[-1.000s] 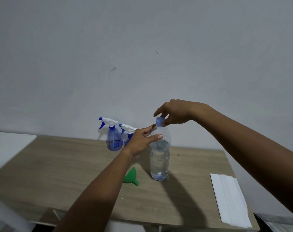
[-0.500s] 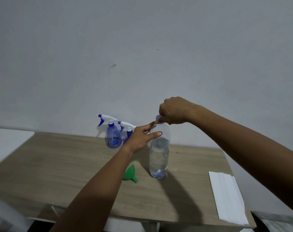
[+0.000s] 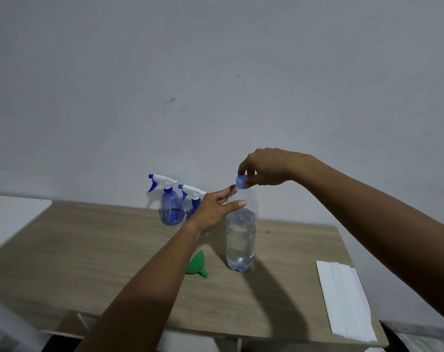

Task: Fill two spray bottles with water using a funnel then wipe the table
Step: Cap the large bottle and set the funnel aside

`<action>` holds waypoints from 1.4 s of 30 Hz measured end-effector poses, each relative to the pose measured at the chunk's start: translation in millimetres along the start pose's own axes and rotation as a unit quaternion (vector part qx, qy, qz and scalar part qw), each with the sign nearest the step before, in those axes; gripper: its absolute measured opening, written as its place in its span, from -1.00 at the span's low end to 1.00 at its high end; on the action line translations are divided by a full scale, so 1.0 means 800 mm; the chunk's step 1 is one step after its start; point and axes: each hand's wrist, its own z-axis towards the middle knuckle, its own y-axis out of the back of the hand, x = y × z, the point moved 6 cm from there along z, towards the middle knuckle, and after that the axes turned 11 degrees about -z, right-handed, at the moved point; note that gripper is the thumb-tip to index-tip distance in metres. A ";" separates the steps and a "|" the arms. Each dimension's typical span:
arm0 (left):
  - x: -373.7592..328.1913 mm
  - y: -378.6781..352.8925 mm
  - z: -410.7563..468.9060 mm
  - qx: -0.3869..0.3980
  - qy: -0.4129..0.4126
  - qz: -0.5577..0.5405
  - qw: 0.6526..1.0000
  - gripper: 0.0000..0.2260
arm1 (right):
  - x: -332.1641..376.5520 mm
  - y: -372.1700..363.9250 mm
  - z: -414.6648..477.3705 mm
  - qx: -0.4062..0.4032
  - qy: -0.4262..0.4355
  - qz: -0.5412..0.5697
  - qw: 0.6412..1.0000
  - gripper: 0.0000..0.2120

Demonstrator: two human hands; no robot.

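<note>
The person's right hand [image 3: 266,168] is up at the neck of the clear water bottle [image 3: 241,237], its fingers [image 3: 244,171] pinching the small blue cap [image 3: 241,182], which sits tilted at the mouth and looks loose or just off. The left hand [image 3: 216,209] wraps thumb and fingers round the bottle's shoulder and steadies it upright on the desk [image 3: 89,250]. As I see it, the step is uncapping. To do it well I'd grip the firmer neck, since squeezing that thin wall could push water out the top. I'd lift the cap straight off and park it somewhere it won't roll away. The green funnel [image 3: 196,264] lies on its side just beside the bottle, partly behind the left forearm. The two spray bottles [image 3: 171,209] stand close together at the back by the wall, trigger heads on, so those need unscrewing next. A folded white sheet [image 3: 343,295] waits at the right edge for wiping. The water bottle has no label, and I can read no brand or writing anywhere.
</note>
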 end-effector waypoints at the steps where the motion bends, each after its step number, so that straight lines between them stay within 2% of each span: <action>1: 0.001 0.000 0.001 0.000 0.001 0.000 1.000 -0.37 | 0.001 0.000 0.001 -0.004 -0.002 -0.016 1.000 -0.72; 4: 0.002 -0.001 0.001 0.001 0.004 -0.003 1.000 -0.35 | 0.004 -0.003 0.003 -0.006 -0.007 -0.071 0.997 -0.68; 8: 0.003 0.000 0.001 0.003 0.004 -0.008 1.000 -0.22 | 0.011 -0.002 0.003 -0.014 0.002 -0.130 0.991 -0.59; 13: 0.001 -0.001 -0.002 0.002 0.013 -0.005 1.000 -0.34 | 0.009 -0.004 0.001 -0.005 0.007 -0.127 0.992 -0.61; 19: -0.002 -0.002 -0.007 -0.002 0.008 0.012 1.000 -0.35 | 0.006 -0.003 -0.002 -0.033 -0.013 -0.118 0.992 -0.59; 21: -0.004 -0.004 -0.012 -0.002 0.005 0.015 1.000 -0.34 | -0.002 -0.017 -0.006 -0.065 -0.038 -0.062 0.995 -0.55; 23: -0.001 -0.004 -0.019 -0.012 0.009 -0.006 1.000 -0.30 | -0.006 -0.043 -0.016 -0.119 -0.058 0.088 0.987 -0.55; 25: 0.011 0.002 -0.029 -0.038 0.025 -0.054 0.998 -0.24 | -0.002 -0.083 -0.029 -0.178 -0.085 0.279 0.940 -0.58; 27: 0.032 0.018 -0.039 -0.066 0.038 -0.070 0.995 -0.22 | 0.006 -0.132 -0.036 -0.202 -0.123 0.417 0.877 -0.51; 30: 0.070 0.046 -0.056 -0.075 0.060 0.045 0.994 -0.32 | 0.027 -0.197 -0.037 -0.194 -0.172 0.526 0.810 -0.31; 32: 0.095 0.063 -0.068 -0.062 0.077 0.132 0.986 -0.40 | 0.039 -0.228 -0.033 -0.185 -0.195 0.570 0.777 -0.23; 34: 0.118 0.078 -0.076 -0.033 0.096 0.235 0.967 -0.38 | 0.051 -0.254 -0.027 -0.176 -0.197 0.572 0.777 -0.19; 36: 0.137 0.087 -0.081 0.013 0.103 0.345 0.933 -0.31 | 0.062 -0.279 -0.025 -0.171 -0.204 0.569 0.778 -0.18; 39: 0.157 0.088 -0.084 0.101 0.078 0.477 0.870 -0.17 | 0.072 -0.299 -0.024 -0.190 -0.224 0.560 0.775 -0.12; 42: 0.171 0.089 -0.084 0.151 0.051 0.569 0.807 -0.14 | 0.078 -0.305 -0.019 -0.208 -0.239 0.551 0.772 -0.09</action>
